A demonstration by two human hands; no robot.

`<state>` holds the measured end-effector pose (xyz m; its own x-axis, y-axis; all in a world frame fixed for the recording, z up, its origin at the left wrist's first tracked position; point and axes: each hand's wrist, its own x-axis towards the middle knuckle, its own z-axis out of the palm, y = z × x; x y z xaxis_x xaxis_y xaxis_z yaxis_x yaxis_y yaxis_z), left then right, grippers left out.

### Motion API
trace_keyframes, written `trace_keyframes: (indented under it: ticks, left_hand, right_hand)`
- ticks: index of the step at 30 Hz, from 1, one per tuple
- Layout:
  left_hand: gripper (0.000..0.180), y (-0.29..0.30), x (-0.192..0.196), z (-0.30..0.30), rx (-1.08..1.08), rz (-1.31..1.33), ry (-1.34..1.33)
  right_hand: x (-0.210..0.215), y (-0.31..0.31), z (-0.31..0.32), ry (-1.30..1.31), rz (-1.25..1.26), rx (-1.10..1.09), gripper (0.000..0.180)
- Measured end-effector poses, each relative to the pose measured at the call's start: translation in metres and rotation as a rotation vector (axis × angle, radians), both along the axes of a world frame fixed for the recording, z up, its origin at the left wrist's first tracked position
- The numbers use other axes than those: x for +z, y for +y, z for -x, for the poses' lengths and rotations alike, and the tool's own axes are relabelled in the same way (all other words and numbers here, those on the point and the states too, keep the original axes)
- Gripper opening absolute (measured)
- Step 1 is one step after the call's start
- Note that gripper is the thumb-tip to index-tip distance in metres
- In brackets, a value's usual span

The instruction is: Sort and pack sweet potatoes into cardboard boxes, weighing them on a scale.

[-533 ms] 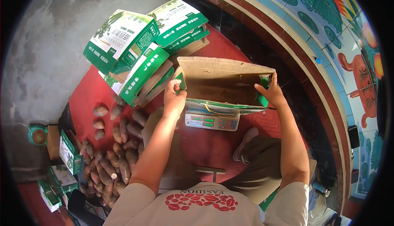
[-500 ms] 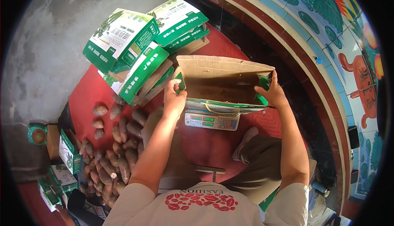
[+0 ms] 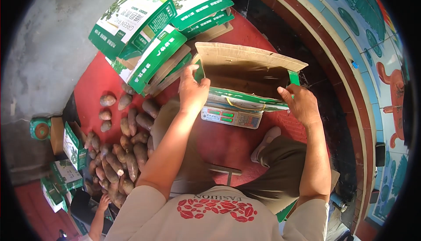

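Note:
An open-topped cardboard box (image 3: 245, 52), brown inside with green and white outer panels, sits in front of me at or on an electronic scale (image 3: 230, 117). My left hand (image 3: 194, 91) is closed on its left end, fingers at the green side flap. At the right end my right hand (image 3: 302, 104) grips the box wall near another upright green flap (image 3: 294, 78), thumb towards the inside. A yellow cord handle (image 3: 241, 106) hangs on the near side. The box's shaded bottom cannot be made out. Whether the scale carries the box is hidden by the near wall.
Green-and-white cartons (image 3: 133, 17) are stacked at the far left. Several brownish root vegetables (image 3: 118, 157) lie heaped on the red floor covering left of my legs. More cartons (image 3: 72, 147) stand at the lower left, near another person's hand (image 3: 103, 203). A curved raised edge (image 3: 346, 79) bounds the right side.
My hands remain at the box ends, the right hand's grip slightly shifted. The right flap stands more upright. Another person's hand and forearm have come in at the lower left; the view has shifted.

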<state>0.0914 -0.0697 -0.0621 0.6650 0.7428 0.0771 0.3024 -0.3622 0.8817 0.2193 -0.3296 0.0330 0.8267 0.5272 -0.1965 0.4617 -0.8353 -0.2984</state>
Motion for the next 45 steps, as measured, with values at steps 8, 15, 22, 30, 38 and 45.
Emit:
trace_keyframes:
  ticks: [8,15,22,30,38,45]
  left_hand:
    - [0.039,-0.008,0.011,-0.007,0.054,-0.114,-0.056]
    - [0.038,-0.015,0.032,-0.01,0.141,-0.35,-0.388]
    - [0.04,-0.015,0.057,0.0,0.043,-0.278,-0.601]
    - [0.029,0.088,0.03,0.114,0.201,-0.049,-0.238]
    - [0.019,0.108,-0.137,0.275,0.052,-0.144,0.547]
    - [0.048,0.038,-0.188,0.311,-0.131,-0.28,1.006]
  right_hand:
    - [-0.021,0.021,0.022,-0.042,-0.023,0.261,0.031]
    - [-0.045,0.037,0.025,-0.192,0.011,0.409,0.015]
    - [-0.048,0.043,0.021,-0.195,0.023,0.418,0.01]
    - [-0.048,0.042,0.019,-0.171,0.004,0.385,0.011]
    - [-0.044,0.044,0.023,-0.158,-0.016,0.368,0.013]
    - [-0.048,0.044,0.022,-0.149,0.002,0.325,0.015]
